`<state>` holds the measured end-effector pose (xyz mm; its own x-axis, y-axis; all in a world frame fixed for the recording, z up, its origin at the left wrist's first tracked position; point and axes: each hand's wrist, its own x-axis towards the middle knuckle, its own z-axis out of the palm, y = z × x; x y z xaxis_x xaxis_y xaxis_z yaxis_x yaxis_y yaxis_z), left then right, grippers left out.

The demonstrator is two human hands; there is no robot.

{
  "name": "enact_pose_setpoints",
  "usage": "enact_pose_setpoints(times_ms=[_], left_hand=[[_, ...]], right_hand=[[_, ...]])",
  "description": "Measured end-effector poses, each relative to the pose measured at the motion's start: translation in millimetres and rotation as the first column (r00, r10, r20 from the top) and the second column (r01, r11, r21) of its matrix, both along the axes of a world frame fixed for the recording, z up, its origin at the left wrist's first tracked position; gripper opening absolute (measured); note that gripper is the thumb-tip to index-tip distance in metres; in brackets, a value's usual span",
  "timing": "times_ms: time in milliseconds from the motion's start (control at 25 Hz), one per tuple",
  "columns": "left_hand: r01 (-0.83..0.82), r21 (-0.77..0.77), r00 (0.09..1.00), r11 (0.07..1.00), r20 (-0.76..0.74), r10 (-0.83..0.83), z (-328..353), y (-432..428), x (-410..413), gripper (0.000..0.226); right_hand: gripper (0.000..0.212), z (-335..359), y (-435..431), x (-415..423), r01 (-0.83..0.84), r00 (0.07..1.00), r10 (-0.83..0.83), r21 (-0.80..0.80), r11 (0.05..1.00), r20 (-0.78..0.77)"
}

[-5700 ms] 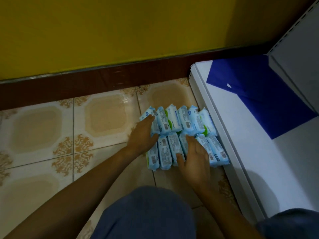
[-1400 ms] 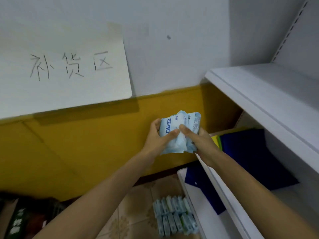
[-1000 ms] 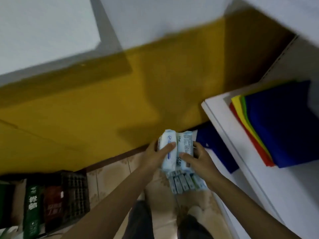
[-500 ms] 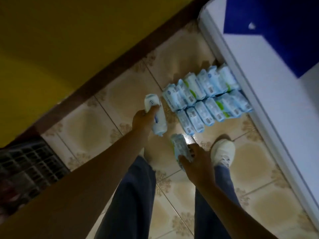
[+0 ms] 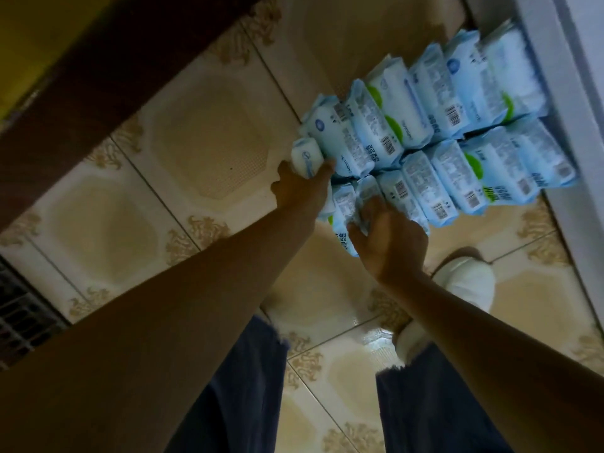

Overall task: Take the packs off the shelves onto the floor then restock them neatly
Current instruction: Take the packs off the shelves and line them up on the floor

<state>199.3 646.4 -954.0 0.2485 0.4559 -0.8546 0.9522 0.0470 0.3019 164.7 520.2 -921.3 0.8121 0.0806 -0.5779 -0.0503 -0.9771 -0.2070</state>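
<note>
Pale-blue and white packs (image 5: 434, 138) with green patches, beige ornamented floor tiles (image 5: 209, 142)

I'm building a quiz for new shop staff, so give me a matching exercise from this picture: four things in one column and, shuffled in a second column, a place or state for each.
Column one:
1. left hand
2. right hand
3. white shoe
4. dark crate

Column two:
A. at the picture's left edge
B. grips a pack at the left end of the far row
C. stands on the floor tiles, beside the right wrist
D. grips a second pack at the left end of the near row

Pairs: 1-B, 2-D, 3-C, 4-A.
</note>
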Motion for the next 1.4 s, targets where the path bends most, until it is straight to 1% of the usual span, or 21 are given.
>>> enact_pose_setpoints(times_ms=[40, 120, 160, 240, 320, 480, 520, 600, 720, 760, 840, 920, 1000, 1040, 1080, 1120, 1160, 1200, 1280, 1360, 1400], left_hand=[[-0.081, 0.002, 0.997, 0.997, 0.011, 0.081, 1, -1, -3, 0.068], [-0.193, 0.068, 0.979, 0.979, 0.073, 0.189, 7, 0, -5, 0.046], [-0.228, 0.124, 0.97, 0.966, 0.111, 0.215, 9, 0, -5, 0.034], [-0.25, 0.194, 0.962, 0.948, 0.159, 0.221, 10, -3, -1, 0.026], [-0.241, 0.134, 0.963, 0.961, 0.159, 0.22, 7, -11, 5, 0.024], [-0.148, -0.093, 0.981, 0.985, 0.113, 0.158, 10, -6, 4, 0.012], [-0.125, -0.152, 0.986, 0.98, 0.087, 0.139, 17, 0, 1, 0.019], [-0.107, -0.219, 0.991, 0.97, 0.053, 0.121, 33, 12, -7, 0.035], [-0.041, -0.228, 0.996, 0.973, 0.069, 0.058, 59, 16, -10, 0.03], [-0.001, -0.227, 0.998, 0.974, 0.067, 0.016, 71, 13, -8, 0.03], [0.128, -0.233, 0.99, 0.964, 0.084, -0.111, 95, 3, -6, 0.039], [0.297, -0.209, 0.953, 0.932, 0.127, -0.275, 127, -7, -7, 0.047], [0.508, -0.129, 0.859, 0.851, 0.152, -0.49, 168, -12, -10, 0.053], [0.622, -0.054, 0.778, 0.781, 0.156, -0.609, 190, -12, -11, 0.057], [0.731, 0.059, 0.665, 0.68, 0.162, -0.729, 217, -12, -12, 0.063], [0.801, 0.192, 0.542, 0.567, 0.171, -0.823, 242, -11, -15, 0.068], [0.824, 0.335, 0.426, 0.457, 0.167, -0.889, 273, -11, -17, 0.074], [0.82, 0.443, 0.337, 0.362, 0.136, -0.932, 305, -11, -18, 0.078], [0.797, 0.566, 0.214, 0.212, 0.064, -0.975, 371, -12, -17, 0.083], [0.717, 0.688, 0.124, 0.114, 0.036, -0.992, 443, -16, -17, 0.086], [0.645, 0.758, 0.093, 0.096, 0.047, -0.995, 477, -20, -16, 0.088]], right_hand=[[0.029, 2, 0, 1, -0.009, 1.0, 0.009, -0.006, 1.0, -0.025], [0.026, 6, 1, 2, -0.05, 0.997, 0.049, -0.024, 0.998, -0.063], [0.025, 7, 1, 3, -0.068, 0.995, 0.066, -0.028, 0.997, -0.071], [0.024, 7, 2, 2, -0.086, 0.993, 0.082, -0.036, 0.996, -0.087], [0.023, 5, 3, 0, -0.091, 0.991, 0.086, -0.04, 0.995, -0.107], [0.024, 4, -5, 0, -0.032, 0.989, 0.031, -0.006, 0.999, -0.147], [0.027, 7, -8, -1, -0.032, 0.987, 0.033, 0.004, 0.999, -0.157], [0.031, 21, -13, -2, -0.044, 0.985, 0.047, 0.02, 0.999, -0.169], [0.033, 47, -21, 0, -0.062, 0.987, 0.068, 0.045, 0.997, -0.147], [0.034, 59, -24, 2, -0.074, 0.987, 0.08, 0.046, 0.996, -0.139], [0.04, 81, -29, 7, -0.127, 0.985, 0.131, 0.036, 0.991, -0.113], [0.05, 109, -35, 13, -0.173, 0.982, 0.174, 0.023, 0.985, -0.074], [0.062, 146, -42, 20, -0.191, 0.981, 0.191, 0.025, 0.981, -0.025], [0.068, 166, -47, 24, -0.207, 0.978, 0.207, 0.008, 0.978, 0.006], [0.074, 191, -52, 28, -0.238, 0.97, 0.239, -0.017, 0.971, 0.044], [0.079, 216, -56, 31, -0.275, 0.956, 0.278, -0.04, 0.96, 0.095], [0.083, 246, -61, 36, -0.31, 0.934, 0.317, -0.066, 0.948, 0.164], [0.087, 276, -66, 40, -0.34, 0.91, 0.351, -0.088, 0.936, 0.221], [0.091, 343, -80, 46, -0.392, 0.864, 0.413, -0.131, 0.911, 0.29], [0.091, 426, -92, 49, -0.413, 0.82, 0.441, -0.156, 0.897, 0.366], [0.091, 466, -97, 50, -0.411, 0.797, 0.444, -0.172, 0.895, 0.409]])
